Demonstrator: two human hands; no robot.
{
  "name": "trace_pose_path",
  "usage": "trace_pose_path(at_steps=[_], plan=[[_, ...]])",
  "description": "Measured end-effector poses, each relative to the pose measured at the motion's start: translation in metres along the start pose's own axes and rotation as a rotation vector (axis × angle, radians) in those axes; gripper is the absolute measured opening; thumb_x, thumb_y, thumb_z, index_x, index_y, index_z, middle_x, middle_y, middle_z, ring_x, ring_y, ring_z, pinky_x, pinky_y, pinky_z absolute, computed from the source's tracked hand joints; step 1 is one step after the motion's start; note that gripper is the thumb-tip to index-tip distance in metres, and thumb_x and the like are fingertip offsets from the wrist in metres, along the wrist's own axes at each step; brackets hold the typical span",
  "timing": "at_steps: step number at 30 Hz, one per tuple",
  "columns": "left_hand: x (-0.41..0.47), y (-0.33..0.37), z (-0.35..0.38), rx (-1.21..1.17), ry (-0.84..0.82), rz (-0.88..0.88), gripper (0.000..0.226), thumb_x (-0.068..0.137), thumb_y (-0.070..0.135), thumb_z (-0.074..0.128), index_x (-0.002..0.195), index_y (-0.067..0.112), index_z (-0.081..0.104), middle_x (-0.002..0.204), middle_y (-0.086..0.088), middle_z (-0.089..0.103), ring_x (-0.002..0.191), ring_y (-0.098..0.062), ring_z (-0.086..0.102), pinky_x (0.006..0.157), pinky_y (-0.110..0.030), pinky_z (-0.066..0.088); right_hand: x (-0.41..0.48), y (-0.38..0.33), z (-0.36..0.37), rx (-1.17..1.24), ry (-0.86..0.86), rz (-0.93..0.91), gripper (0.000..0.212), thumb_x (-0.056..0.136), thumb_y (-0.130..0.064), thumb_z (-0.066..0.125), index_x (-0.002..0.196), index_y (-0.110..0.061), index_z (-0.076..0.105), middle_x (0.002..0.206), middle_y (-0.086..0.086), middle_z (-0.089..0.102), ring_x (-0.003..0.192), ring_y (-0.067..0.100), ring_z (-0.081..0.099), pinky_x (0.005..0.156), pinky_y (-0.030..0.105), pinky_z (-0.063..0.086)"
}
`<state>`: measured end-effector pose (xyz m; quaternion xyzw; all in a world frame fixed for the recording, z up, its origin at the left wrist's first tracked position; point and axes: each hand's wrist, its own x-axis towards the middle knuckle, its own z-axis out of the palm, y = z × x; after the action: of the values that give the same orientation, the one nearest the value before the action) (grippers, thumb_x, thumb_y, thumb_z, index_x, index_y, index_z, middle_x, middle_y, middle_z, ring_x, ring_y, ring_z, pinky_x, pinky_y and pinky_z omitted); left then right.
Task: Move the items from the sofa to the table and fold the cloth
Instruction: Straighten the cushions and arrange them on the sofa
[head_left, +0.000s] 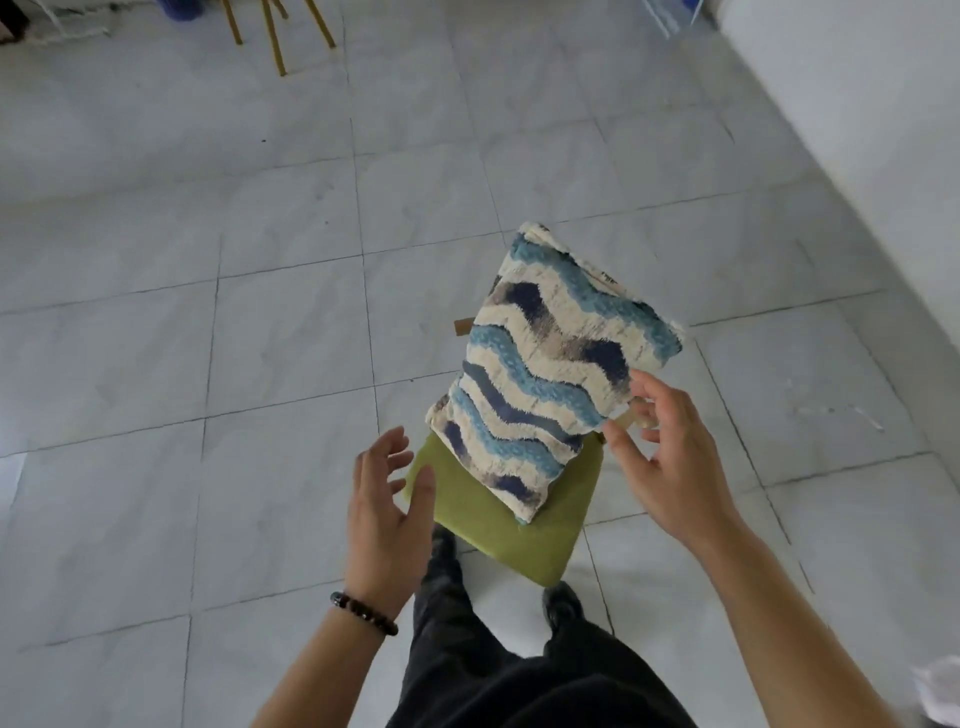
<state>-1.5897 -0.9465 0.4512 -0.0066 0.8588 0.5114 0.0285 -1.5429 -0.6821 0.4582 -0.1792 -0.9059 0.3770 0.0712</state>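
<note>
Head view: your patterned cushion (548, 364), cream with wavy blue and navy bands, leans on a chair with a green seat pad (498, 512) directly in front of you. Its long axis runs from the low corner nearest you, resting on the seat pad, up and away to the far top edge, tilted slightly to your right. The wavy bands cross it from side to side. Your right hand (662, 452) is at the cushion's right edge, fingers spread and loosely curled, fingertips just touching or just beside the fabric; no firm pinch shows. Your left hand (387, 512) hovers open by the seat pad's left corner, apart from the cushion, a beaded bracelet (363, 613) on its wrist. Grey floor tiles (260, 260) surround the chair.
</note>
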Motion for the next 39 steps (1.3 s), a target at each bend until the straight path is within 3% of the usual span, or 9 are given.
trace_pose_path(at_steps=[6, 9, 13, 15, 18, 23, 27, 34, 39], plan=[[0.117, -0.033, 0.012, 0.109, -0.375, 0.082, 0.036, 0.093, 0.017, 0.059, 0.127, 0.024, 0.048, 0.121, 0.006, 0.051, 0.107, 0.002, 0.053, 0.090, -0.028, 0.050, 0.051, -0.023, 0.058, -0.038, 0.009, 0.180, 0.058, 0.092, -0.044, 0.054, 0.144, -0.025, 0.036, 0.133, -0.001, 0.047, 0.115, 0.010, 0.053, 0.090, 0.043, 0.054], [0.178, -0.052, 0.038, 0.197, -0.444, 0.085, 0.041, 0.093, 0.021, 0.060, 0.132, 0.016, 0.046, 0.125, 0.003, 0.050, 0.109, -0.009, 0.054, 0.091, -0.037, 0.050, 0.091, -0.022, 0.076, -0.125, 0.013, 0.205, 0.062, 0.093, -0.044, 0.056, 0.146, -0.021, 0.033, 0.139, 0.004, 0.043, 0.123, 0.020, 0.050, 0.095, 0.047, 0.051], [0.241, -0.080, 0.096, 0.342, -0.569, 0.056, 0.054, 0.094, 0.028, 0.057, 0.142, 0.014, 0.036, 0.140, -0.005, 0.042, 0.124, -0.020, 0.048, 0.099, -0.044, 0.046, 0.157, 0.001, 0.095, -0.323, 0.005, 0.232, 0.087, 0.090, -0.058, 0.057, 0.156, -0.025, 0.012, 0.162, 0.009, 0.008, 0.149, 0.029, 0.011, 0.120, 0.050, 0.011], [0.261, -0.095, 0.127, 0.394, -0.622, 0.029, 0.061, 0.094, 0.031, 0.055, 0.146, 0.015, 0.029, 0.146, -0.006, 0.037, 0.132, -0.023, 0.040, 0.105, -0.042, 0.039, 0.188, 0.022, 0.105, -0.421, -0.005, 0.264, 0.103, 0.084, -0.071, 0.054, 0.157, -0.027, -0.006, 0.163, 0.012, -0.013, 0.150, 0.033, -0.011, 0.114, 0.047, -0.010], [0.278, -0.117, 0.169, 0.371, -0.685, -0.034, 0.073, 0.093, 0.041, 0.053, 0.151, 0.017, 0.016, 0.152, -0.008, 0.033, 0.138, -0.028, 0.033, 0.110, -0.047, 0.034, 0.215, 0.059, 0.125, -0.464, -0.062, 0.337, 0.124, 0.072, -0.086, 0.049, 0.153, -0.025, -0.021, 0.162, 0.013, -0.019, 0.148, 0.036, -0.019, 0.111, 0.053, -0.018], [0.264, -0.141, 0.206, 0.255, -0.682, -0.119, 0.075, 0.084, 0.054, 0.060, 0.143, 0.032, 0.019, 0.122, 0.008, 0.062, 0.118, -0.023, 0.053, 0.098, -0.048, 0.046, 0.196, 0.102, 0.152, -0.594, -0.034, 0.376, 0.134, 0.059, -0.093, 0.053, 0.156, -0.015, 0.002, 0.140, 0.015, 0.035, 0.133, 0.035, 0.032, 0.116, 0.058, 0.012], [0.230, -0.138, 0.206, 0.375, -0.677, -0.094, 0.069, 0.081, 0.059, 0.060, 0.137, 0.026, 0.038, 0.119, -0.006, 0.055, 0.112, -0.029, 0.046, 0.093, -0.051, 0.043, 0.155, 0.124, 0.140, -0.486, 0.091, 0.332, 0.102, 0.060, -0.079, 0.068, 0.137, -0.014, 0.049, 0.118, 0.007, 0.065, 0.109, 0.030, 0.059, 0.097, 0.044, 0.037], [0.174, -0.074, 0.170, 0.356, -0.555, 0.092, 0.082, 0.069, 0.079, 0.049, 0.137, 0.034, 0.038, 0.133, -0.001, 0.044, 0.127, -0.020, 0.032, 0.108, -0.045, 0.031, 0.090, 0.079, 0.044, 0.016, 0.264, 0.268, 0.043, 0.066, -0.034, 0.082, 0.104, -0.016, 0.072, 0.085, 0.004, 0.075, 0.079, 0.023, 0.069, 0.076, 0.046, 0.055], [0.153, 0.009, 0.155, 0.317, -0.556, 0.265, 0.095, 0.072, 0.086, 0.042, 0.144, 0.026, 0.029, 0.145, -0.001, 0.040, 0.135, -0.021, 0.034, 0.110, -0.050, 0.032, 0.043, 0.050, -0.045, 0.255, 0.370, 0.283, 0.049, 0.060, -0.014, 0.090, 0.100, -0.034, 0.070, 0.082, -0.028, 0.069, 0.080, -0.011, 0.066, 0.067, 0.014, 0.054]])
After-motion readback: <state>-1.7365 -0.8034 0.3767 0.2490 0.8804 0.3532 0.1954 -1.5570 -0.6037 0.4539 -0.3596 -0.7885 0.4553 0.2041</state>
